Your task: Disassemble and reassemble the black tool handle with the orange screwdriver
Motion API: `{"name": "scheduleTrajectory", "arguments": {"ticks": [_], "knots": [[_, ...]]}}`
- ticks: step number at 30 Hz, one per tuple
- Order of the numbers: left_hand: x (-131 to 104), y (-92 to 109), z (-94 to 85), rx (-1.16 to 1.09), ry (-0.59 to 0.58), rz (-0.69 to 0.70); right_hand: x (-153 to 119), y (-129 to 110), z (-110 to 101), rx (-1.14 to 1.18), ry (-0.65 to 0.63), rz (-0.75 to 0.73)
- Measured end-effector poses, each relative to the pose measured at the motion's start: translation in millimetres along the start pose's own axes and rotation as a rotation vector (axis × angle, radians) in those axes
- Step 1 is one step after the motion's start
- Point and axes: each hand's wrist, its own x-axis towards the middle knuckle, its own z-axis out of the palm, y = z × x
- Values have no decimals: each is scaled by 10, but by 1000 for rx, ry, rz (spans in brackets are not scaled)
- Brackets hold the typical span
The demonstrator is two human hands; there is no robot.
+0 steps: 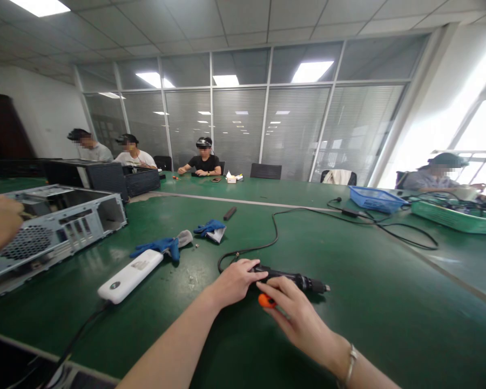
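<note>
At the left edge, a hand of another person (0, 222) is near an opened metal case (105, 213). To the right of it, a white device (132, 274) lies on the green table (392, 302), and just beyond are a blue glove (159, 246) and a second glove (210, 229).

Near the middle, the left hand (238, 281) is closed to a narrow grip and holds the rear end of a black power tool (296, 277) between thumb and fingers. The right hand (289, 305) is just beside it; its fingers are curled around an orange piece (266, 300), and the fingertips meet the near side of the tool. I cannot tell what the orange piece is, because the hand hides the most of it.

The step in hand is, I judge, the handling of this tool close above the table. The next move, in my opinion, calls for a steady left hold and a small, exact motion of the right fingers.

The tool is long, slim and dark. It points to the right, with a ribbed collar and a short metallic tip. Whether it rests on the table, I cannot tell. Behind it, a black cord (276, 229) goes toward a blue basket (376, 201).
</note>
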Motion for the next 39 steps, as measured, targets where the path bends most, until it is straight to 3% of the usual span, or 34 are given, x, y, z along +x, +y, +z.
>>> {"name": "scheduleTrajectory", "arguments": {"ticks": [6, 10, 13, 17, 21, 29, 34, 39], "knots": [[12, 64, -55, 50, -30, -12, 125, 215, -212, 1, 524, 198], [24, 49, -86, 15, -25, -2, 196, 291, -181, 149, 715, 286], [22, 3, -78, -5, -23, 26, 161, 313, -75, 168, 732, 232], [6, -93, -6, -33, 10, 49, 50, 318, 36, 15, 700, 92], [30, -131, 105, -123, 97, -43, 13, 303, 54, -44, 691, 14], [176, -5, 220, -156, 196, -323, 31, 310, 76, -61, 708, 12], [181, -20, 241, -229, 224, -364, 31, 322, 88, -52, 717, -13], [161, -118, 214, -394, 176, -310, 20, 367, 88, -54, 729, -16]]}}
